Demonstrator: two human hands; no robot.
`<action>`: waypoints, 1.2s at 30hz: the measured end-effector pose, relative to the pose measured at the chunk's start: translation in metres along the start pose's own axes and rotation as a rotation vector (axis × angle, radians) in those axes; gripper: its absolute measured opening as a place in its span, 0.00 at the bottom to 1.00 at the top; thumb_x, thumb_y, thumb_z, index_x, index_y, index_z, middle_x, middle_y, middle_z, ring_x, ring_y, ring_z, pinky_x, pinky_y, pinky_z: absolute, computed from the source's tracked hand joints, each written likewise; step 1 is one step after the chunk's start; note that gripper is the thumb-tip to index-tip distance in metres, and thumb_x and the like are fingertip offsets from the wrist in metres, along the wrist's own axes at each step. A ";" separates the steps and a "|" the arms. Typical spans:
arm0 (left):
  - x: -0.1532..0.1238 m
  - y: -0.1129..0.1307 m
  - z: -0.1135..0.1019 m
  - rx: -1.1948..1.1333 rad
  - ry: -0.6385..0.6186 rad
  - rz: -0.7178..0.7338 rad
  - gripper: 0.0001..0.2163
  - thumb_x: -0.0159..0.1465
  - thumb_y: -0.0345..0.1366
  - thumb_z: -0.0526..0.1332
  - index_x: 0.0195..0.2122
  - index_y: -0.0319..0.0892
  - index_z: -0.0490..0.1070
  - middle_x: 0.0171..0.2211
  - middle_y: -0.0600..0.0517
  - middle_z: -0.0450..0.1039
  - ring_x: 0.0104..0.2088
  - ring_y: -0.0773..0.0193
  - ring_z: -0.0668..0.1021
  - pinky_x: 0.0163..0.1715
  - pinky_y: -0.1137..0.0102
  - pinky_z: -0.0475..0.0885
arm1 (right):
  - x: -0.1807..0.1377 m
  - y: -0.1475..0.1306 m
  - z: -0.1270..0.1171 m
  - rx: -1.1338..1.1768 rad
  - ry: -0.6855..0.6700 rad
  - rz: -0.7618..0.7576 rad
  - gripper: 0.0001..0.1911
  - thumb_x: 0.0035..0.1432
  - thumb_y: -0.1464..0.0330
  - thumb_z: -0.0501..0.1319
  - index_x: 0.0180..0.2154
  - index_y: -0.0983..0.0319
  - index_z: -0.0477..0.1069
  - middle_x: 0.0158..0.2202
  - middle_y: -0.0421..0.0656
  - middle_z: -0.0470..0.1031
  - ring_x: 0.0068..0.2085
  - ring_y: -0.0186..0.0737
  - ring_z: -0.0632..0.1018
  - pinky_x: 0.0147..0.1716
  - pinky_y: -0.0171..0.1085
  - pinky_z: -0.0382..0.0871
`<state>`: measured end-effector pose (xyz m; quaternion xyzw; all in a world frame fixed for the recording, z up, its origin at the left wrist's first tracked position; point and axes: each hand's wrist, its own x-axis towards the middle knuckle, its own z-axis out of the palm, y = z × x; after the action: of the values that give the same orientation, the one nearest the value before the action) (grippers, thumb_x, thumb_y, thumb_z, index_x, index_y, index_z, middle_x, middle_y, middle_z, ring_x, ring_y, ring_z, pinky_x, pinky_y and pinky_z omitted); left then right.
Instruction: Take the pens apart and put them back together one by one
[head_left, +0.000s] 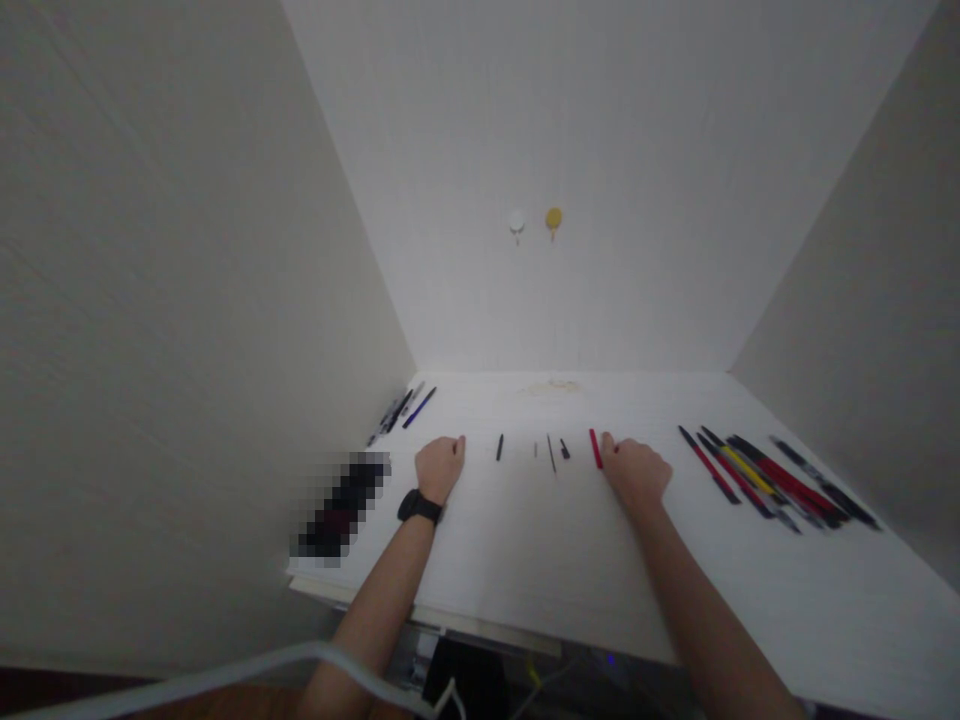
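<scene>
My left hand (440, 468), with a black watch (420, 506) on its wrist, rests on the white table as a closed fist. Nothing sticks out of it. My right hand (637, 470) is also curled into a fist, its thumb beside a red pen barrel (595, 448). Whether the thumb touches the barrel I cannot tell. Between the hands lie separate pen parts: a short black piece (500, 447), a tiny grey piece (535, 450), a thin ink refill (551, 453) and a black pen cap (565, 449).
Several red, yellow and black pens (757, 475) lie at the right. More pens, one of them a blue pen (419, 408), lie at the back left by the wall. A blurred-out dark patch (341, 510) is at the left edge. Two hooks (553, 218) hang on the back wall.
</scene>
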<state>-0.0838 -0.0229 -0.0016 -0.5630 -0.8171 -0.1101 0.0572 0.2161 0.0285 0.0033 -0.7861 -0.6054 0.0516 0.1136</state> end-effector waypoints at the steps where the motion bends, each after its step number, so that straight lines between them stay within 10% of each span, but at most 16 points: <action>1: 0.000 0.000 0.000 0.004 0.003 0.001 0.26 0.68 0.48 0.42 0.33 0.40 0.78 0.33 0.44 0.78 0.35 0.56 0.78 0.31 0.67 0.63 | 0.000 0.000 0.000 -0.001 -0.001 0.004 0.31 0.65 0.54 0.45 0.37 0.69 0.79 0.34 0.57 0.79 0.38 0.53 0.80 0.37 0.44 0.69; 36: 0.001 -0.001 0.001 0.001 -0.012 0.000 0.27 0.68 0.49 0.42 0.34 0.41 0.78 0.34 0.43 0.78 0.36 0.57 0.78 0.32 0.68 0.64 | 0.000 -0.001 0.001 0.006 -0.001 0.011 0.29 0.66 0.58 0.45 0.38 0.70 0.78 0.36 0.58 0.79 0.40 0.51 0.80 0.39 0.44 0.70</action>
<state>-0.0848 -0.0223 -0.0029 -0.5638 -0.8174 -0.1064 0.0526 0.2149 0.0286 0.0021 -0.7889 -0.6011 0.0543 0.1154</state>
